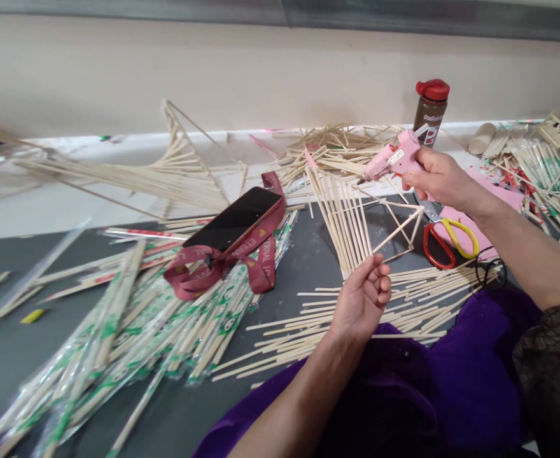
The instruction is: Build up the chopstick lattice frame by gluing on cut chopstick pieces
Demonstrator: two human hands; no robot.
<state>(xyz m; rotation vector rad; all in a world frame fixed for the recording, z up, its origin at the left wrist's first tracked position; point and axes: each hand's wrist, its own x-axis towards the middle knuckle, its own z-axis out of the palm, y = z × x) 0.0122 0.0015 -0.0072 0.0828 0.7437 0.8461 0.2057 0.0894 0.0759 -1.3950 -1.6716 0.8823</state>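
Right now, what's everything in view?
Glue gun: one, pink, centre right
Stick frame: one, pale, centre
Loose sticks: many, pale, front
Wrapped sticks: many, pale, left
Phone: one, black, over wrapped sticks
Strap: one, red, around phone
Scissors: one pair, red and yellow, right
Bottle: one, brown, back right
Stick structure: one, pale, back left
Stick pile: one, pale, back
Paper: some, pink, right
Mixed heap: one, multicoloured, far right
Table: one, dark grey, foreground
Cloth: one, purple, front right
Left grip: one, on stick frame
Right grip: one, on glue gun

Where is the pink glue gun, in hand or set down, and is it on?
In hand: the right hand grips the glue gun, its nozzle angled down. On or off, cannot tell; nothing shows it.
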